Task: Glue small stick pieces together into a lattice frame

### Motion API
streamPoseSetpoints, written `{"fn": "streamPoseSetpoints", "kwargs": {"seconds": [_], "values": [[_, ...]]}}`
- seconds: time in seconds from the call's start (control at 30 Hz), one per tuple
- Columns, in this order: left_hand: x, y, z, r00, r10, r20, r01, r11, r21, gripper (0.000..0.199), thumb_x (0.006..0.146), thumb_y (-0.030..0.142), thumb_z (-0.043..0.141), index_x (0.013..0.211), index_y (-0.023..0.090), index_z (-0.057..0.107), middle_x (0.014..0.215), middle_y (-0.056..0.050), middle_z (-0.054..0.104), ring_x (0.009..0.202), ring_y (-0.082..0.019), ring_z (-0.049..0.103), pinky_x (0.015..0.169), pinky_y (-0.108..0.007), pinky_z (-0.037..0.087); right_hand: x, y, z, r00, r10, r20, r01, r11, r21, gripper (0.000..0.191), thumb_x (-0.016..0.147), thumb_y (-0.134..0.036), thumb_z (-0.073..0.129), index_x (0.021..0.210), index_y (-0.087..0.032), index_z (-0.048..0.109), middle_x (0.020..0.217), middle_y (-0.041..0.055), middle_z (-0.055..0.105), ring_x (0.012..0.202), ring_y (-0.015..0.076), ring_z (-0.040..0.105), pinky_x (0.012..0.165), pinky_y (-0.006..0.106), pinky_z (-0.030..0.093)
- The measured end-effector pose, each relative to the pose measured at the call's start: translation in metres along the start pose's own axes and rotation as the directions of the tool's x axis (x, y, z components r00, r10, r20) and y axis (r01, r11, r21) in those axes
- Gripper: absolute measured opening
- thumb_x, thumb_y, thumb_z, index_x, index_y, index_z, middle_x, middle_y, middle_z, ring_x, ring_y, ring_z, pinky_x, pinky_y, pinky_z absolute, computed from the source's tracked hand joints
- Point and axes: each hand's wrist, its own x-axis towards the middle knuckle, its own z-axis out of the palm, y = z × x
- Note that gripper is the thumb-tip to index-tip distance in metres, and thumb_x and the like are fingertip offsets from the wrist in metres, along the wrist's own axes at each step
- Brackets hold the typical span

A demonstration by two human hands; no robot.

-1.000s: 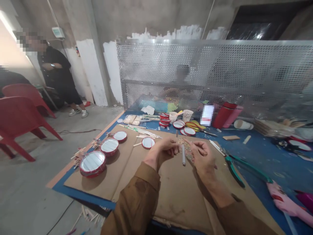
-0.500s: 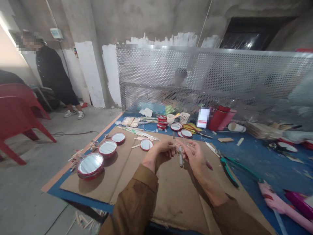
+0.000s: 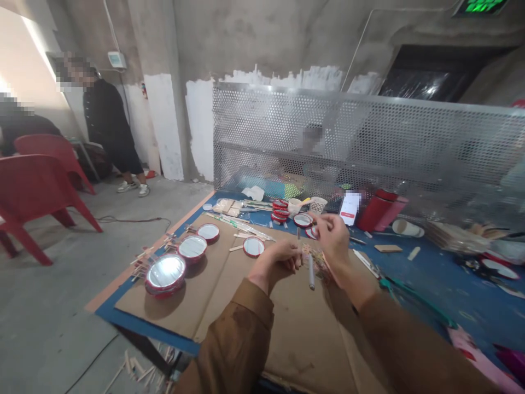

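My left hand (image 3: pixel 283 257) is closed over the cardboard sheet (image 3: pixel 283 323), its fingers around a slim grey rod (image 3: pixel 311 272) that slants down toward me. A thin flat end of it sticks up past the fingers. My right hand (image 3: pixel 334 236) is raised to the right of it, thumb and fingertips pinched together; what they hold, if anything, is too small to make out. Under my right hand lies a tangle of small thin coloured pieces (image 3: pixel 318 256), partly hidden. A round red-rimmed mirror-like disc (image 3: pixel 254 247) lies left of my left hand.
Three stacks of red-rimmed discs (image 3: pixel 166 272) stand at left beside small stick bundles (image 3: pixel 143 261). At the back are paper cups (image 3: pixel 318 205), a phone (image 3: pixel 349 208) and a red bottle (image 3: pixel 378 210), before a perforated metal screen (image 3: pixel 254 126). Green-handled pliers (image 3: pixel 422 301) lie at right.
My right hand has moved away from the rod, up and forward, and is pinched in the air. My left hand keeps the rod. The view has shifted slightly.
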Motion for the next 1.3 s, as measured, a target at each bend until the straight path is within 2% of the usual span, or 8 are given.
{"fn": "streamPoseSetpoints", "kwargs": {"seconds": [0.13,0.23,0.33,0.53,0.8,0.93,1.07,1.3], "values": [[-0.001,0.001,-0.001,0.999,-0.030,0.016,0.031,0.998,-0.052,0.026,0.092,0.020,0.044,0.070,0.014,0.056,0.057,0.001,0.059,0.045,-0.009,0.057,0.055,-0.023,0.048,0.063,-0.043,0.049,0.970,-0.030,0.240,-0.006,0.989,0.147,0.058,0.074,-0.032,0.063,0.127,-0.016,0.046,0.082,0.0010,0.068,0.057,0.0136,0.064,0.044,0.021,0.044],[-0.001,0.002,-0.002,0.999,-0.035,0.037,0.036,0.999,-0.038,0.025,0.092,0.020,0.045,0.072,0.013,0.056,0.055,0.002,0.058,0.046,-0.009,0.057,0.055,-0.021,0.047,0.062,-0.053,0.055,0.954,-0.080,0.288,0.033,0.986,0.165,0.053,0.078,-0.033,0.057,0.126,-0.013,0.049,0.068,-0.0016,0.066,0.045,0.0115,0.059,0.039,0.020,0.040],[0.001,0.000,-0.003,0.999,-0.018,0.044,0.019,1.000,-0.022,0.025,0.092,0.014,0.038,0.074,0.013,0.056,0.055,0.003,0.058,0.046,-0.008,0.057,0.056,-0.021,0.048,0.030,-0.040,0.033,0.962,-0.178,0.206,0.134,0.968,0.211,0.041,0.079,-0.037,0.057,0.114,-0.015,0.056,0.063,-0.0044,0.064,0.039,0.0092,0.055,0.041,0.021,0.043],[0.006,-0.003,-0.001,0.999,-0.006,0.037,0.007,1.000,-0.016,0.026,0.093,0.015,0.039,0.074,0.014,0.056,0.058,0.002,0.059,0.047,-0.009,0.058,0.054,-0.023,0.048,-0.019,-0.010,-0.032,0.992,-0.091,-0.088,0.106,0.978,0.181,0.034,0.079,-0.039,0.062,0.103,-0.017,0.058,0.056,-0.0077,0.058,0.036,0.0086,0.050,0.039,0.021,0.041],[-0.007,0.003,0.003,0.998,0.042,-0.041,-0.041,0.999,0.022,0.029,0.095,0.023,0.041,0.072,0.013,0.056,0.055,0.001,0.057,0.046,-0.007,0.054,0.051,-0.019,0.043,-0.028,0.016,-0.092,0.855,-0.066,-0.515,0.144,0.983,0.113,0.031,0.078,-0.039,0.061,0.100,-0.020,0.051,0.052,-0.0105,0.052,0.037,0.0098,0.046,0.039,0.021,0.038],[-0.006,0.003,0.001,0.999,0.034,0.020,-0.034,0.999,0.039,0.031,0.096,0.031,0.044,0.074,0.014,0.056,0.055,0.001,0.057,0.046,-0.008,0.054,0.050,-0.019,0.041,-0.021,0.042,-0.111,0.834,0.027,-0.552,0.006,0.998,0.058,0.030,0.077,-0.046,0.058,0.093,-0.021,0.052,0.049,-0.0101,0.049,0.038,0.0110,0.043,0.040,0.022,0.035],[-0.001,0.001,-0.002,0.999,-0.012,0.047,0.010,0.999,0.039,0.027,0.094,0.033,0.049,0.078,0.014,0.058,0.056,0.001,0.060,0.047,-0.008,0.056,0.052,-0.019,0.042,-0.013,0.059,-0.119,0.914,0.055,-0.403,-0.171,0.951,-0.257,0.023,0.076,-0.040,0.056,0.081,-0.018,0.061,0.052,-0.0028,0.054,0.049,0.0156,0.051,0.051,0.027,0.041],[-0.005,0.003,-0.004,0.998,-0.017,0.063,0.015,1.000,0.025,0.029,0.096,0.029,0.046,0.073,0.013,0.057,0.057,0.001,0.060,0.048,-0.007,0.057,0.052,-0.019,0.042,-0.021,0.061,-0.111,0.985,0.170,-0.001,-0.102,0.582,-0.807,0.023,0.083,-0.032,0.054,0.084,-0.020,0.073,0.092,0.0114,0.075,0.081,0.0234,0.066,0.062,0.029,0.039]]}}
